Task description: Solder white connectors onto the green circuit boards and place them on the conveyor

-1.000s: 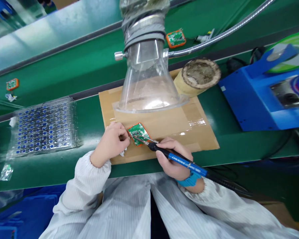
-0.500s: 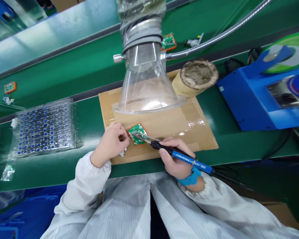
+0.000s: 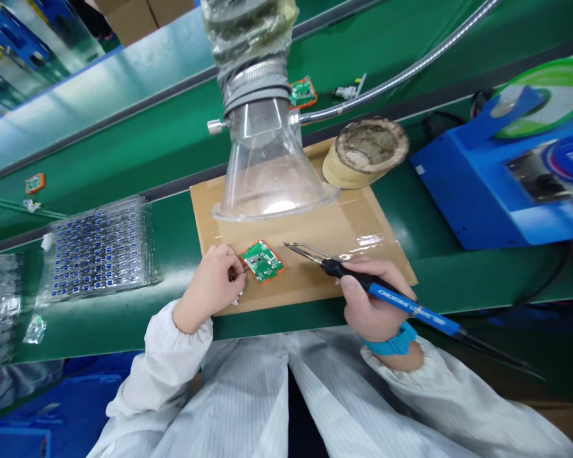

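Note:
A small green circuit board [image 3: 263, 261] with an orange rim lies on a taped cardboard mat [image 3: 315, 254]. My left hand [image 3: 214, 280] rests at the board's left edge, fingers pinched on something thin and small that touches it. My right hand [image 3: 370, 299] grips a blue-handled soldering iron [image 3: 386, 296]; its metal tip [image 3: 296, 248] hovers to the right of the board, apart from it. A blue strap circles my right wrist.
A clear fume funnel [image 3: 267, 172] on a duct hangs over the mat's back. A round brownish holder [image 3: 370, 152] sits beside it, a blue machine [image 3: 506, 178] at right. Clear trays of blue parts [image 3: 100, 248] lie left. More boards [image 3: 303, 92] rest on the green belt behind.
The soldering iron tip has lifted off the board and drawn back to the right with my right hand. My left hand stays at the board's edge. The view shifted slightly.

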{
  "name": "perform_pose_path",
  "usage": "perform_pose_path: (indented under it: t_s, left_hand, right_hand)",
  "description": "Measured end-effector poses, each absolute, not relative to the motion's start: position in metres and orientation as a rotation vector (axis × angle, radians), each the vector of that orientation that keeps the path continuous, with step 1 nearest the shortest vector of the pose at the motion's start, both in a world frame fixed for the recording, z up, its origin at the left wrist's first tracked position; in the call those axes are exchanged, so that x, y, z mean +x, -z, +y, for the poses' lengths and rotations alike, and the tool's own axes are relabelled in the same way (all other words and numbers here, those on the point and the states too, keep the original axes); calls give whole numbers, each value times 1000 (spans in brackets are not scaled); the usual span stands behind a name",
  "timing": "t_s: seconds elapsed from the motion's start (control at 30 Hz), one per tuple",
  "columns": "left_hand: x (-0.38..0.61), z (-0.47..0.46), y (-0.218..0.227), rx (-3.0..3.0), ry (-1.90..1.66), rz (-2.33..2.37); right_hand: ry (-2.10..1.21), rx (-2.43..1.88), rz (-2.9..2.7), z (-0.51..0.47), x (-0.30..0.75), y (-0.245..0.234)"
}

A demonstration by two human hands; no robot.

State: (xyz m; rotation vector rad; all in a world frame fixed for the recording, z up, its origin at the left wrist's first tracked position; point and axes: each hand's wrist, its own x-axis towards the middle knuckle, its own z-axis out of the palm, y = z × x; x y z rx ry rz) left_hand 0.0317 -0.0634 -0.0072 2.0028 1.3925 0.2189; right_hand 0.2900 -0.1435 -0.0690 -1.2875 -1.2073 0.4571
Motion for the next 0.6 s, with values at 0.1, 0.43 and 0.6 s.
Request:
perform_pose_path:
  t_s: [0.1,0.43,0.6]
  left_hand:
    - [23,-63,3,1701,-359,1388]
    - [-20,54,1,640,-920,1399]
    - [-14,142,-7,983,-1376,1942]
  right_hand:
    - [-409,-1320,-1186,-143,300,69]
    - [-511,-1284,-1248,-135,304,63]
    - [-581,-1161,-1252,-132,306,51]
